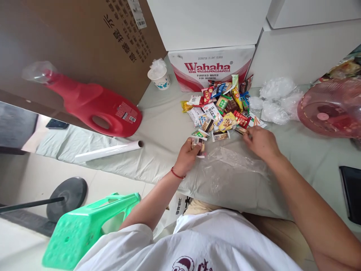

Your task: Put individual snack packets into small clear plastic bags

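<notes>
My left hand (187, 155) is closed on a small wrapped snack (200, 146) at the near left of a heap of packaged snacks (222, 103). Thumb and fingers pinch its sides. At the near right edge of the heap, my right hand (261, 142) has its fingertips closed on another small snack packet (240, 130), partly hidden by the fingers. Between the hands lie a yellow cookie packet (228, 122) and a small packet with a barcode (220, 135). A crumpled clear plastic bag (228, 160) rests on the cloth in front of the heap.
Behind the heap stands a Wahaha carton (211, 69), with a paper cup (161, 77) to its left. A red jug (98, 105) and a white roll (109, 151) lie farther left. Crumpled plastic (279, 101) and a pink translucent container (327, 109) sit right. A green stool (84, 226) is on the floor.
</notes>
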Demonstrator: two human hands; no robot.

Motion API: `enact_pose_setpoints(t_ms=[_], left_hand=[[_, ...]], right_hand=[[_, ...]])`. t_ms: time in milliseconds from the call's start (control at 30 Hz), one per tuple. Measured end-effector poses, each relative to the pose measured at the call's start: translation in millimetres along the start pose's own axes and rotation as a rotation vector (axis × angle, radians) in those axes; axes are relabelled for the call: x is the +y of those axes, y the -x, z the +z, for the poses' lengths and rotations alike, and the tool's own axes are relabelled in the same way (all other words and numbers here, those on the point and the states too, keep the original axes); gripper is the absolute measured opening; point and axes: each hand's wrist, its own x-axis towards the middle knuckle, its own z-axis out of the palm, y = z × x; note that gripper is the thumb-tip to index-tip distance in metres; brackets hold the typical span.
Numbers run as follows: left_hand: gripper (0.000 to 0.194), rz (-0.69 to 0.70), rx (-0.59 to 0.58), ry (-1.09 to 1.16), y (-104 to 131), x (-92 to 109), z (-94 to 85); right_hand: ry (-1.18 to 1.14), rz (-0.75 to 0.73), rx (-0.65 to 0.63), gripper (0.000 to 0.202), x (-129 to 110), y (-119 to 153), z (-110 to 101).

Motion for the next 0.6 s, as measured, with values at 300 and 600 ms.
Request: enact_pose_setpoints(t_ms=[300,600], left_hand=[[0.012,0.347,0.032,-0.928,-65,34,20.3],[0.063,0.201,0.064,-1.101,-88,40,37.9]], right_hand=[[-0.187,-0.4,-0.193,0.027,-19,-10,-11],[0.044,-0.378,-0.248,0.071,-57,-38,2]])
